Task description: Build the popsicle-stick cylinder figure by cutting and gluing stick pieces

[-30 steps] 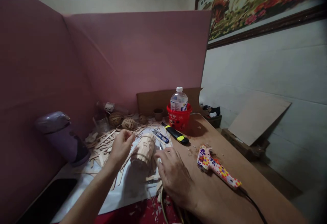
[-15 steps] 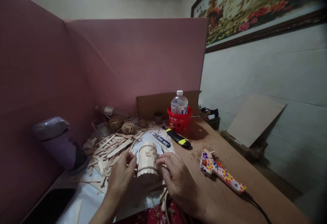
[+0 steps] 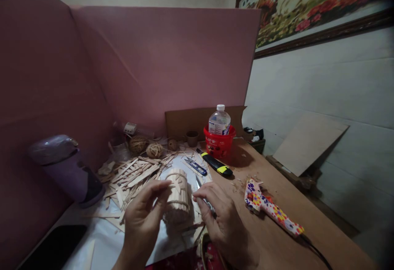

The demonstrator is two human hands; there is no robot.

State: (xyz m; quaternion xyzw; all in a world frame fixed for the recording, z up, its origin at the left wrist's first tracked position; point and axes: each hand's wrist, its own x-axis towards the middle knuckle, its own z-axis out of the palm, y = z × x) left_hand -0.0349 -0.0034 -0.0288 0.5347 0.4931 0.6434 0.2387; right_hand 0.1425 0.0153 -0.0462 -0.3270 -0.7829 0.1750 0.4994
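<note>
A small barrel-shaped piece made of wooden strips (image 3: 176, 210), with two cord-like bands round it, lies on the white sheet between my hands. My left hand (image 3: 144, 216) is at its left side, thumb and forefinger curled around a small wood sliver (image 3: 176, 186) that shows against the barrel. Just right of the barrel, my right hand (image 3: 220, 214) is closed around scissors; a pointed metal blade (image 3: 198, 181) sticks up past the fingers and a brass-coloured handle loop (image 3: 202, 247) shows below. The fingers hide the middle of the scissors.
Loose wood strips (image 3: 135, 175) are heaped at left, near a purple tumbler (image 3: 69, 171). Twine balls (image 3: 154, 150), thread snips (image 3: 196, 166), a utility knife (image 3: 215, 164) and a red bucket (image 3: 219, 145) holding a bottle stand beyond. A flowered glue gun (image 3: 272, 208) lies at right.
My left hand has lifted and moved over the barrel's left side, bringing the sliver in front of it. My right hand has shifted slightly right, and the view has tilted a little.
</note>
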